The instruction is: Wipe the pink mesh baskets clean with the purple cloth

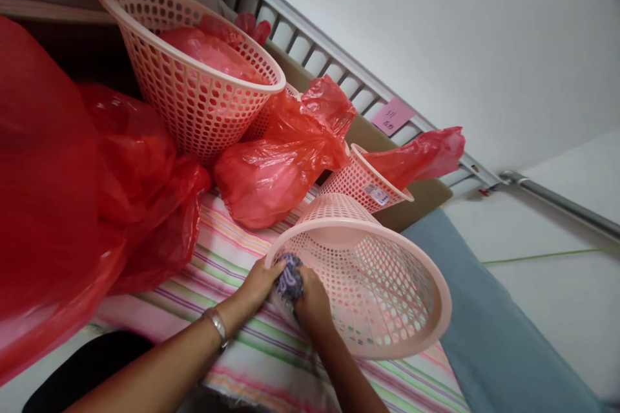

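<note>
Both my hands meet at the near left rim of a pink plastic basket (382, 245), which lies on its side with its mouth toward me. My left hand (265, 278), below a silver bracelet (216, 328), is closed with its thumb against a small purple-grey bundle of knitted-looking fabric (290, 277). From the other side, my right hand (312, 302) closes its fingers on the same bundle. The left fingers are mostly hidden behind it and the rim.
A larger pink basket (194, 103) holding red plastic bags stands at the back left. Red bags (271, 174) lie beside it and fill the left foreground. A smaller basket (361, 177) stands behind. Striped cloth (232, 264) lies underneath; a metal railing (310, 19) runs along the wall.
</note>
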### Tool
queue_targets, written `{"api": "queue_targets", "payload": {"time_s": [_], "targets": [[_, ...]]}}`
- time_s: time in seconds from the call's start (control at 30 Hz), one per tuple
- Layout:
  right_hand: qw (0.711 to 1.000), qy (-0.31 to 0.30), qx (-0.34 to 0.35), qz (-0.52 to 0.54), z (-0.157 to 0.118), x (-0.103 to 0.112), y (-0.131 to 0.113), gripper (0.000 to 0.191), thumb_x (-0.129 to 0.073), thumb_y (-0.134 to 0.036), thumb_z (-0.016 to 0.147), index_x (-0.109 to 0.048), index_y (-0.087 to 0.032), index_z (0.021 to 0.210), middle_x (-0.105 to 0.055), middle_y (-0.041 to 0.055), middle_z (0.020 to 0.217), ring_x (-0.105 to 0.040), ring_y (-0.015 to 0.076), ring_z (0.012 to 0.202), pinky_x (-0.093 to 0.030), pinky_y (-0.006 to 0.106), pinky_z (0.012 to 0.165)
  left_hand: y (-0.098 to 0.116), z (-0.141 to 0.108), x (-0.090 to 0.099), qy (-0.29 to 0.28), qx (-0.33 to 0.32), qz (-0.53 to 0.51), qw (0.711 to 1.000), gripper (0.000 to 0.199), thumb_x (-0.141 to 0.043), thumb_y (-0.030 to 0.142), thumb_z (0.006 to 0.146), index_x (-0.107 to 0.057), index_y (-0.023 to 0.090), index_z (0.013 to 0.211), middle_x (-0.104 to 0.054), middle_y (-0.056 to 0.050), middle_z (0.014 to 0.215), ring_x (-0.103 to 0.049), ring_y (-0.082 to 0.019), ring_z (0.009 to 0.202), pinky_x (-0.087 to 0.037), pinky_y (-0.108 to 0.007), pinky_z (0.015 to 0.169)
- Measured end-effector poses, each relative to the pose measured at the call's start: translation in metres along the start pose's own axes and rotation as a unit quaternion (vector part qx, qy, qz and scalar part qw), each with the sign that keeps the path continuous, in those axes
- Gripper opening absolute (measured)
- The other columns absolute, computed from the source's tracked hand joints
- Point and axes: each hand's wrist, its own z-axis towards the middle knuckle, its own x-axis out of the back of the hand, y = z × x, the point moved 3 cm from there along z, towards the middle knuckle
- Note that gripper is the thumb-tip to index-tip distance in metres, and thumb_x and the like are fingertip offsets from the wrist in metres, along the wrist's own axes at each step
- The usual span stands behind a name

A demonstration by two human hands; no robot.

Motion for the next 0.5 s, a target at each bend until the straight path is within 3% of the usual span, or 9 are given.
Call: {"api": "queue_targets", "payload": {"time_s": [0.13, 0.27, 0.4, 0.5], "targets": [[0.992, 0.013, -0.098, -0.081, 0.057, -0.002, 0.030, 0.034, -0.042, -0.010, 0.077, -0.057, -0.016, 0.107, -0.064, 0.0088, 0.096, -0.057, 0.0203, 0.091, -0.040, 0.026, 0.079, -0.002, 0.000, -0.003, -0.026, -0.005, 0.004, 1.000, 0.054, -0.067, 0.052, 0.066, -0.066, 0.010, 0.102, -0.072, -0.011, 0.092, -0.060, -0.030, 0.102, -0.046, -0.040, 0.090], [0.967, -0.015, -0.185, -0.174, 0.102, -0.009, 0.059, 0.037, -0.044, -0.014, 0.081, -0.057, -0.014, 0.116, -0.064, 0.0132, 0.105, -0.059, 0.0253, 0.096, -0.042, 0.030, 0.079, -0.005, -0.006, -0.010, -0.057, -0.014, -0.020, 0.998, 0.057, -0.067, 0.051, 0.068, -0.064, 0.011, 0.108, -0.071, -0.010, 0.098, -0.060, -0.029, 0.102, -0.046, -0.039, 0.091], [0.966, -0.032, -0.181, -0.182, 0.125, -0.012, 0.073, 0.036, -0.040, -0.022, 0.089, -0.058, -0.014, 0.119, -0.057, 0.0159, 0.123, -0.050, 0.0289, 0.115, -0.038, 0.034, 0.090, -0.006, -0.011, -0.019, -0.105, -0.015, -0.047, 0.993, 0.060, -0.067, 0.050, 0.070, -0.061, 0.012, 0.115, -0.071, -0.010, 0.100, -0.061, -0.029, 0.101, -0.047, -0.039, 0.090], [0.968, -0.047, -0.176, -0.173, 0.129, -0.012, 0.076, 0.035, -0.041, -0.023, 0.090, -0.058, -0.017, 0.120, -0.056, 0.0138, 0.127, -0.048, 0.0284, 0.118, -0.036, 0.034, 0.093, 0.001, -0.010, -0.018, -0.120, -0.019, -0.028, 0.992, 0.057, -0.065, 0.048, 0.074, -0.058, 0.014, 0.119, -0.068, -0.010, 0.110, -0.059, -0.028, 0.105, -0.046, -0.039, 0.092]]}}
